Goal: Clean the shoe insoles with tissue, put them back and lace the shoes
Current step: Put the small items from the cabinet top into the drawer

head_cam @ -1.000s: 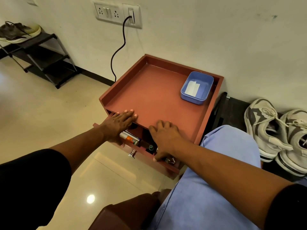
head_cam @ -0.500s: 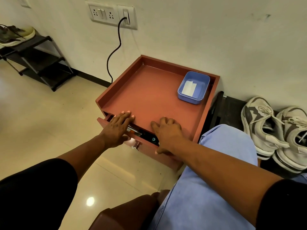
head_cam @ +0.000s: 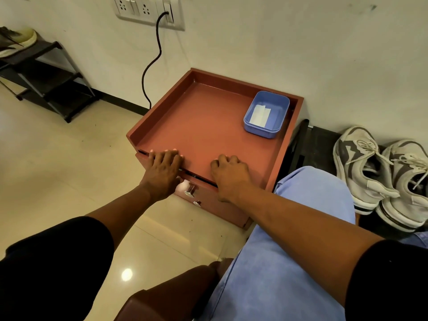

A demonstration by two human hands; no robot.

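Note:
Two white and grey laced shoes [head_cam: 379,174] stand side by side on a low black rack [head_cam: 317,144] at the right. A folded white tissue [head_cam: 260,115] lies in a blue plastic tub [head_cam: 266,133] at the back right of a red-brown cabinet top [head_cam: 203,126]. My left hand [head_cam: 163,172] lies flat over the cabinet's front edge, fingers on the top. My right hand [head_cam: 228,174] rests beside it, fingers curled on the same edge. Neither hand holds anything. The top drawer [head_cam: 203,195] under them is almost pushed in, only a thin gap showing.
A black cable [head_cam: 150,66] runs from a wall socket down behind the cabinet. Another black shoe rack [head_cam: 46,75] with a shoe on top stands at the far left. My blue-trousered knee [head_cam: 312,205] sits close to the cabinet's right front corner. The floor is glossy cream tile.
The drawer, open with a tube and small items showing, has slid in until almost shut. Both hands moved toward the cabinet with it.

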